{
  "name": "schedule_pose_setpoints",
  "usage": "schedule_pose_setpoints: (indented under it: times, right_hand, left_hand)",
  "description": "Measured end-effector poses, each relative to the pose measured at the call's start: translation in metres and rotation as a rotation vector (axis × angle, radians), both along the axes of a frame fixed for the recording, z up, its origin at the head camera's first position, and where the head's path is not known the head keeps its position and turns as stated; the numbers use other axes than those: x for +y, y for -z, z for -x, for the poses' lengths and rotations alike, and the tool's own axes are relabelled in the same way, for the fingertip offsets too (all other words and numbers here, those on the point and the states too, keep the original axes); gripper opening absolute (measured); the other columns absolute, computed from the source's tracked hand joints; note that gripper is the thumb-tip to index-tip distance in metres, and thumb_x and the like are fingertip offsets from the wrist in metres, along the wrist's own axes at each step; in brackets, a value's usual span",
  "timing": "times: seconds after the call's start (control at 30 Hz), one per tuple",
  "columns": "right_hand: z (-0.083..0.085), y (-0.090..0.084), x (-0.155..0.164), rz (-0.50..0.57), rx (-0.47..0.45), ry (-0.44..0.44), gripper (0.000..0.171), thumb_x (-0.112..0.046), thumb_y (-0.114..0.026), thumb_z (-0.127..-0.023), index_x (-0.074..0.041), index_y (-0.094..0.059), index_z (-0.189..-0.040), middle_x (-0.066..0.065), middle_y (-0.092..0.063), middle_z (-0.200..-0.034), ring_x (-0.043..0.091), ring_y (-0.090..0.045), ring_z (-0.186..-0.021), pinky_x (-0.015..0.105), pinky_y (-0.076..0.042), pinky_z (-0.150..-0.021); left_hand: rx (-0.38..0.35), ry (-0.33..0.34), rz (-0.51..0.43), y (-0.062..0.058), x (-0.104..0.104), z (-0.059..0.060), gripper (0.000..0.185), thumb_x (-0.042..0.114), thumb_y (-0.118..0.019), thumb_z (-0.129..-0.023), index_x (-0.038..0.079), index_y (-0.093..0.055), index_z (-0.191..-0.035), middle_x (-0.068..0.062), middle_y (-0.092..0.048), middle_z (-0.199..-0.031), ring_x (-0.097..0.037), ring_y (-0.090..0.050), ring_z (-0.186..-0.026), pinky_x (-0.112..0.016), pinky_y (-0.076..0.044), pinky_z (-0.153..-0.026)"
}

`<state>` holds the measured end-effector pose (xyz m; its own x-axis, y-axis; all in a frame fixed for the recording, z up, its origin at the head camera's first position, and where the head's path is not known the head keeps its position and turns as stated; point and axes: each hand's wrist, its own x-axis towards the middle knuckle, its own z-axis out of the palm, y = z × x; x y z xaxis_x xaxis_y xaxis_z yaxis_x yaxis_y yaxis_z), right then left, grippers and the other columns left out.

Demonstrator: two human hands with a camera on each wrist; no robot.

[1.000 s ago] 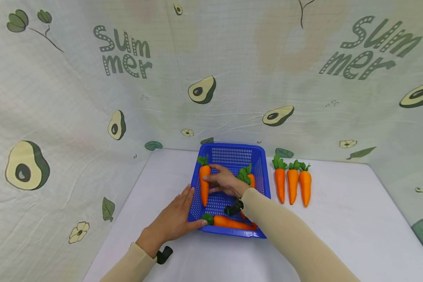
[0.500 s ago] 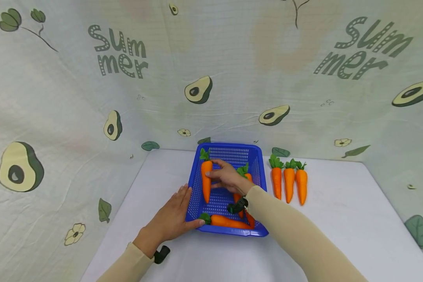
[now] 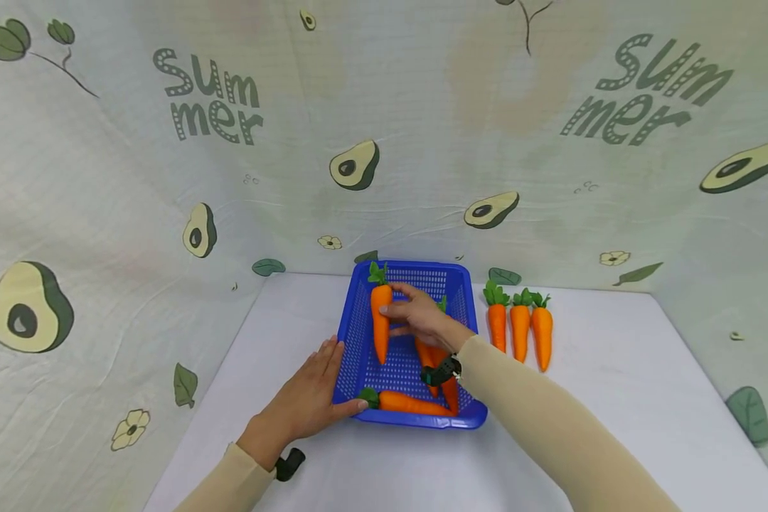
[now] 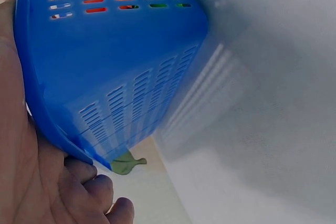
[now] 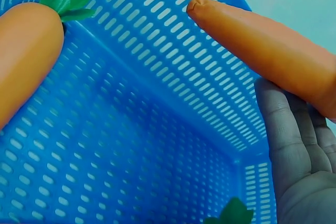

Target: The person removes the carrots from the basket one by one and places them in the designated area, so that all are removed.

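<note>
carrot [image 3: 380,320] smooth, tapered, pinched by right hand [image 3: 419,320]; left hand [image 3: 310,398] flat against perforated blue basket [image 3: 352,334].

Glossy perforated blue plastic basket [image 3: 470,416]; matt, smooth orange carrot [image 3: 380,323].

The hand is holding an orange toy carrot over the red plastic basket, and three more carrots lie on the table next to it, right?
Not quite: the plastic basket is blue, not red, as the head view shows. The right hand does hold an orange toy carrot over it, and three more carrots lie beside it.

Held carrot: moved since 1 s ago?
Yes. The carrot in the right hand has risen and shifted toward the far wall of the blue basket; its tip is now off the floor.
</note>
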<state>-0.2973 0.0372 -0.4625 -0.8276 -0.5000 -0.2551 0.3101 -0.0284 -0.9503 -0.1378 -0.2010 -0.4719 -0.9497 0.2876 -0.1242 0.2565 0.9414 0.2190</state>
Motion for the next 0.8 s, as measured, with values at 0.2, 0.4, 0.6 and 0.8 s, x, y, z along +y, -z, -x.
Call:
schedule_pose_setpoints:
  times: [0.2, 0.4, 0.6, 0.8]
  right_hand:
    - [-0.001, -0.002, 0.01, -0.004, 0.013, -0.014, 0.065, -0.008, -0.067, -0.104, -0.019, -0.04, -0.162, 0.019, -0.069, -0.134, 0.026, -0.074, -0.105, 0.054, -0.063, -0.09]
    - [-0.002, -0.007, 0.023, -0.02, 0.037, -0.006, 0.066, -0.008, -0.067, -0.104, -0.02, -0.038, -0.163, 0.02, -0.067, -0.137, 0.027, -0.074, -0.106, 0.055, -0.062, -0.093]
    - [-0.001, -0.013, 0.035, -0.011, 0.041, 0.033, 0.068, -0.005, -0.067, -0.103, -0.019, -0.038, -0.163, 0.023, -0.064, -0.142, 0.03, -0.073, -0.108, 0.048, -0.065, -0.085]
    - [-0.001, -0.018, 0.05, -0.002, 0.062, 0.039, 0.068, -0.006, -0.066, -0.104, -0.019, -0.036, -0.164, 0.019, -0.068, -0.135, 0.023, -0.075, -0.1, 0.051, -0.064, -0.088]
  left_hand:
    - [0.004, -0.001, -0.007, 0.001, 0.0, 0.0, 0.118, 0.084, -0.052, -0.092, 0.003, -0.012, -0.169, -0.019, -0.011, -0.177, -0.037, -0.019, -0.163, -0.053, -0.023, -0.131]
    - [0.003, -0.003, -0.008, 0.0, 0.001, -0.001, 0.119, 0.086, -0.048, -0.091, 0.003, -0.013, -0.169, -0.019, -0.012, -0.177, -0.037, -0.02, -0.163, -0.053, -0.025, -0.13]
    - [-0.002, -0.003, -0.023, -0.001, 0.001, -0.002, 0.118, 0.084, -0.05, -0.092, 0.002, -0.014, -0.169, -0.02, -0.012, -0.177, -0.037, -0.019, -0.163, -0.054, -0.024, -0.13]
    - [0.002, 0.001, -0.019, 0.001, 0.001, -0.001, 0.118, 0.084, -0.05, -0.092, 0.002, -0.013, -0.169, -0.02, -0.011, -0.177, -0.037, -0.019, -0.163, -0.054, -0.025, -0.13]
